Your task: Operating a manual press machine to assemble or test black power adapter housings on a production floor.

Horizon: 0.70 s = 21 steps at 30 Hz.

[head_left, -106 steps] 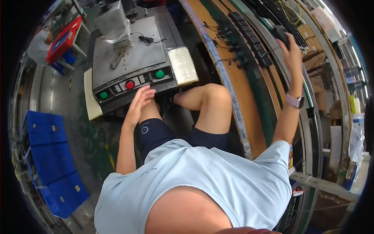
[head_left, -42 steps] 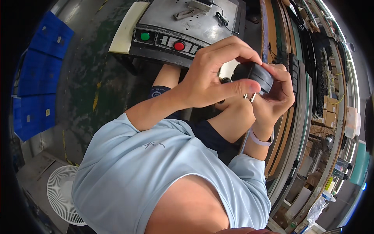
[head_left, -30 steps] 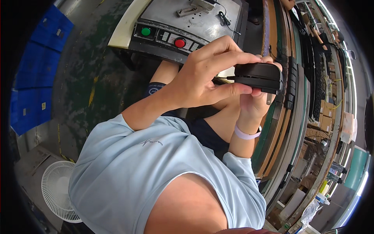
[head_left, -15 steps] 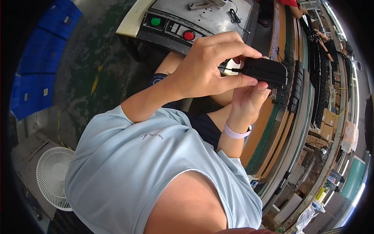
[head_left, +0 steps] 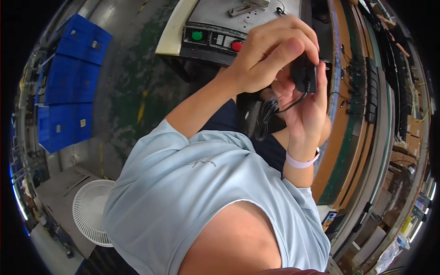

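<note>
A black power adapter (head_left: 300, 75) stands upright between my two hands, with what look like metal prongs at its far side. My right hand (head_left: 305, 112), a pale lilac band on its wrist, grips the adapter from below with thumb and fingers. Curled over the top from the left, my left hand (head_left: 270, 55) has its fingertips on the adapter, and its thumb is raised off it. From the adapter's near end runs a thin black cord (head_left: 266, 117), bundled in loops that hang beneath my left hand.
Ahead stands a machine table (head_left: 220, 20) with a green button (head_left: 197, 35), a red button (head_left: 237, 45) and a metal fixture. A long conveyor line (head_left: 348, 151) runs along my right. Blue crates (head_left: 71, 80) are stacked at left, near a white fan (head_left: 94, 213).
The adapter has turned so its cord end faces me, and the looped cord now shows. My left hand has shifted from pinching its side to its top. The view has swung left.
</note>
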{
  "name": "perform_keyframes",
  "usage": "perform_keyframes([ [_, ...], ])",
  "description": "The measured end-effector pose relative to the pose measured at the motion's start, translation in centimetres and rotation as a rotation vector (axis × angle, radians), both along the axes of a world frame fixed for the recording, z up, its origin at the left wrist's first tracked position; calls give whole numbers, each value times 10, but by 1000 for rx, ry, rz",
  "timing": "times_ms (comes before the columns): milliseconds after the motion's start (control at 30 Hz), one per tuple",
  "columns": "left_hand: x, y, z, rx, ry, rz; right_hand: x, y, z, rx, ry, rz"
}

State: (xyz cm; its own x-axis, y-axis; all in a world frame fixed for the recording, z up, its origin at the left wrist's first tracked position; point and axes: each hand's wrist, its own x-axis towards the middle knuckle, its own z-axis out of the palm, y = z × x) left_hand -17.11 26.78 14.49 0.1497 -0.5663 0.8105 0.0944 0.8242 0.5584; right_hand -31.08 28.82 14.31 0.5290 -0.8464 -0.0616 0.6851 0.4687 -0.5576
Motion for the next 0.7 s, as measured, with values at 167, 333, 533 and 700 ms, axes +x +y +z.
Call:
perform_keyframes([
  [167, -6, 6, -2, 76, -16, -145, 8, 18, -5, 55, -7, 96],
  [333, -3, 15, -12, 170, 38, -110, 16, 24, 1, 98, 232, 155],
  [533, 0, 26, -8, 345, -117, -34, 17, 22, -17, 242, 202, 107],
  [700, 1, 30, -2, 298, 0, 7, 15, 21, -27, 166, -78, 305],
])
